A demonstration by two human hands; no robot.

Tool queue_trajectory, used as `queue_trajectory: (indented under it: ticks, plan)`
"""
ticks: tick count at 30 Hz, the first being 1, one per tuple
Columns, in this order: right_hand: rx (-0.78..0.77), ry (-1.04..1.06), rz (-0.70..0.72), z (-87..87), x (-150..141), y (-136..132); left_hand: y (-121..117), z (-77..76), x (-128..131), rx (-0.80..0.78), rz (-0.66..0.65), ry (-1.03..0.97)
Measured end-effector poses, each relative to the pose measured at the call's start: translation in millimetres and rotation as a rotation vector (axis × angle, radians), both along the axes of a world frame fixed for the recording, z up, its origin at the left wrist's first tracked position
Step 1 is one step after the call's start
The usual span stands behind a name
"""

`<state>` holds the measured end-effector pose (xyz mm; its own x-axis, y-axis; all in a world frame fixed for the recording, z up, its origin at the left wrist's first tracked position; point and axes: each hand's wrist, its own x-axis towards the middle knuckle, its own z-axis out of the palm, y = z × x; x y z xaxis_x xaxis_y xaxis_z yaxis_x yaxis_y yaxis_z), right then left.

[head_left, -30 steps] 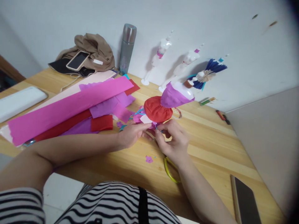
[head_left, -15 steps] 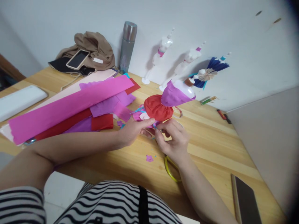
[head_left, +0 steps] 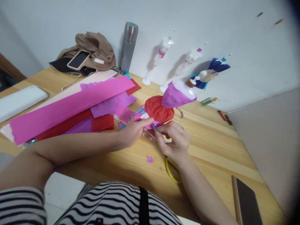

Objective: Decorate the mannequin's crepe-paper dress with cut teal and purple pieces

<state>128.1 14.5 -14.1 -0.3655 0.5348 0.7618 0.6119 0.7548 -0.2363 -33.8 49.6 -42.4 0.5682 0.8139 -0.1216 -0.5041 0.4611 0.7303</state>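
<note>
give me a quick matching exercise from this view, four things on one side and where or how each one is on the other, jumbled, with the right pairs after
Things
1. left hand
2. grey flask
3. yellow handle
4. pale-rimmed phone

Places and states
A. partly hidden behind the right forearm
B. lying flat against the brown cloth
C. thumb just below the gathered red fabric
D. standing upright by the wall

Right pairs: 1-C, 2-D, 3-A, 4-B
</note>
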Motion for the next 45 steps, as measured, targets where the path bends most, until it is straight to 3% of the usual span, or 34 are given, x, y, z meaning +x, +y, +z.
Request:
queue_trajectory:
  ticks: [7,14,25,32,45]
  plan:
    - [0.122,-0.052,0.038,-9.7,7,6,0,-1.6,0,-0.022,-0.013,-0.033]
    - [0.165,0.065,-0.02,-15.3,2,6,0,-5.4,1,0.016,-0.058,-0.037]
    - [0.167,0.008,-0.043,-15.3,1,6,-2,-7.5,3,-0.006,-0.025,-0.048]
    - [0.206,0.075,-0.06,-15.8,0,6,-4,-5.4,2,-0.008,-0.016,-0.028]
    - [0.128,0.013,-0.054,-11.3,-6,4,-6,0.2,3,-0.051,0.0,-0.032]
